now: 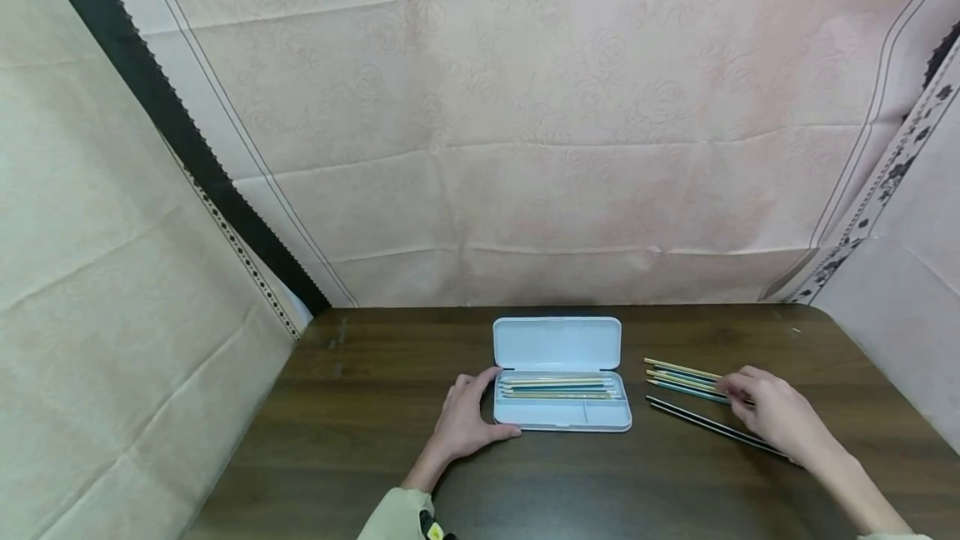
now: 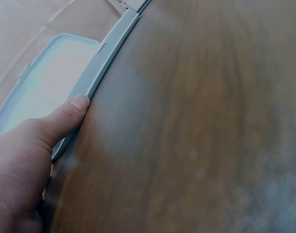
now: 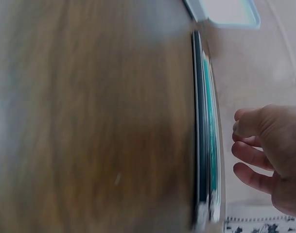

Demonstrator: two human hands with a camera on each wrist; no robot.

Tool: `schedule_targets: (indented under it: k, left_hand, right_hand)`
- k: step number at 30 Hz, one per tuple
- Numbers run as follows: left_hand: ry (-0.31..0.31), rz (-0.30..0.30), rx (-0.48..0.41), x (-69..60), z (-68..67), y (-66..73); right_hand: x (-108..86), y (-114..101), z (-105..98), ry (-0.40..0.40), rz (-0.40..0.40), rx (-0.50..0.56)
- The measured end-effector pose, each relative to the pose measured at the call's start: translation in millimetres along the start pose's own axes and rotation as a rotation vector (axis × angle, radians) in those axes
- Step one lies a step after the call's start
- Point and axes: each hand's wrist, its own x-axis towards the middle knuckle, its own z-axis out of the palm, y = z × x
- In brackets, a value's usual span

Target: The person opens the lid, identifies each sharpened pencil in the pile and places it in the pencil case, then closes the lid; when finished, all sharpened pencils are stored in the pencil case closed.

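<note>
A light-blue pencil case (image 1: 566, 415) lies on the table with its lid (image 1: 557, 342) raised. Several pencils (image 1: 558, 386), pale gold and teal, lie side by side in its rear compartment. My left hand (image 1: 471, 415) holds the case's left end, thumb at the front edge and fingers toward the back. To the right of the case is a row of loose gold and teal pencils (image 1: 678, 377), with black pencils (image 1: 712, 423) in front. Over the right part of that row is my right hand (image 1: 768, 407); its fingers are loosely bent, and no pencil shows between them.
The brown wooden table (image 1: 360, 432) ends at a pale patterned cloth wall (image 1: 562, 148) behind the case. More cloth hangs on the left (image 1: 112, 315) and right sides. The front compartment of the case has a small divider.
</note>
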Motion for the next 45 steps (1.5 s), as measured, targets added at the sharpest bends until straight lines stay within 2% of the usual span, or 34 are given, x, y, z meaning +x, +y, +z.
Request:
schedule_targets:
  k: [5,8,18,26,36,45]
  left_hand:
    - [0.004,0.002,0.001,-0.4,0.1,-0.5]
    - [0.008,0.000,0.001,-0.6,0.5,-1.5]
    - [0.003,0.001,-0.006,-1.7,0.8,-1.7]
    - [0.003,0.010,-0.001,-1.8,0.5,-1.2]
    - [0.000,0.001,-0.007,-1.2,0.0,0.5]
    - [-0.001,-0.010,-0.008,-0.5,-0.1,1.0]
  right_hand:
    - [-15.1,9.0,-5.8,-0.072,0.078,-0.021]
    - [-21.5,15.0,-6.3,-0.087,0.097,-0.031]
    - [-32.9,26.3,-1.4,0.002,0.033,-0.062]
    - [-35.3,28.9,1.4,0.034,0.017,-0.045]
    - [-35.9,31.2,2.5,0.025,-0.007,-0.040]
    - [-33.7,29.8,-0.4,-0.063,0.007,-0.042]
